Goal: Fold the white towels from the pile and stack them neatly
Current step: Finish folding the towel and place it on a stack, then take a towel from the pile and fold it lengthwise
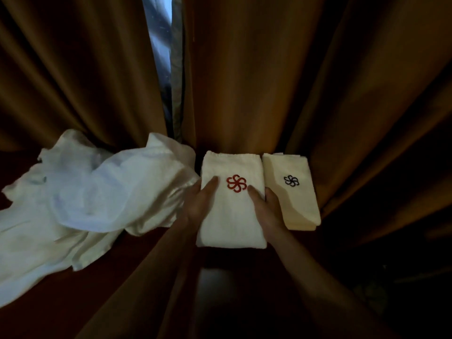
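Sitting dead centre, the folded white towel with the red pinwheel logo (231, 204) is held at both long edges. The left hand (199, 204) is laid along its left side with fingers stretched flat on top; the right hand (265, 206) is wrapped around its right edge. Just right of that towel, touching it, a folded cream towel with a dark logo (291, 189) is seen. Left of it, a rumpled pile of white towels (80, 196) is spread out. Brown curtains (269, 81) are hung behind it.
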A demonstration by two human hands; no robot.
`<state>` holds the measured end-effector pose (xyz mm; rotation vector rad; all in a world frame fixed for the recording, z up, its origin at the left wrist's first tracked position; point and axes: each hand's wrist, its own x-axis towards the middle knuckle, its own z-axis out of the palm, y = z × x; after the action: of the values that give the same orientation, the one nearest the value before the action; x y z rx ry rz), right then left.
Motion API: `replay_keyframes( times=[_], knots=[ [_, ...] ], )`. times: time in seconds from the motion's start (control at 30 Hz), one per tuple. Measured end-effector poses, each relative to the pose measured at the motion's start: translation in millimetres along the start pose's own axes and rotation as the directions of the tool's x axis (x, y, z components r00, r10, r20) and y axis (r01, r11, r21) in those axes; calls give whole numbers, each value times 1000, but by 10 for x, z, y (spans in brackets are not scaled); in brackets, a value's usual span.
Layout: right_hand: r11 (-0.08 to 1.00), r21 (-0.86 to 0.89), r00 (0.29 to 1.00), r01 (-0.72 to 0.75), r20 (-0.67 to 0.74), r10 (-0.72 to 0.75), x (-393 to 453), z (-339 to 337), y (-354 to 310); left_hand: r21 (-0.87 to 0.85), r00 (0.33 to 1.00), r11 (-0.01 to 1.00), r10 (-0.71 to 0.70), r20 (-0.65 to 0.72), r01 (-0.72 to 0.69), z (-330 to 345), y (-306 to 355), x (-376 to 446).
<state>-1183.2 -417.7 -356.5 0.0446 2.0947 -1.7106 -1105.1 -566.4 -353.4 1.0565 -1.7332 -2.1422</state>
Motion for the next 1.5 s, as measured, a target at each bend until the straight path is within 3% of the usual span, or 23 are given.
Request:
replay_keyframes(
  times=[0.1, 0.3, 0.43, 0.6, 0.77, 1.03, 1.27, 1.5],
  knots=[
    [1000, -27, 1000, 10, -26, -11, 314, 152, -129, -38, 999, 998, -50, 16, 50, -2, 119, 410],
    [995, -99, 999, -30, -41, 26, 708, 448, -157, -8, 999, 1000, -19, -39, 18, -53, 92, 826],
    [991, -96, 991, -98, -96, 88, 775, 545, -35, 121, 999, 992, 31, -32, -27, -94, 11, 952],
    [983, -185, 990, -23, -139, -3, 836, 579, 72, 240, 995, 968, 84, -62, -67, -90, -202, 1097],
    [985, -175, 987, 6, -158, -34, 867, 561, 48, 94, 1000, 996, 12, 17, -13, -73, -129, 1149],
    [938, -322, 971, 126, -153, -183, 839, 529, 145, 59, 999, 998, 16, 39, -18, 0, -211, 1222],
    [895, -415, 962, 162, -136, -237, 940, 586, 136, -58, 994, 992, -113, 12, 114, -19, -274, 1302],
    [917, -356, 962, 178, -133, -239, 985, 457, 94, -46, 995, 995, -86, 46, 88, 76, -265, 1332]
  ],
)
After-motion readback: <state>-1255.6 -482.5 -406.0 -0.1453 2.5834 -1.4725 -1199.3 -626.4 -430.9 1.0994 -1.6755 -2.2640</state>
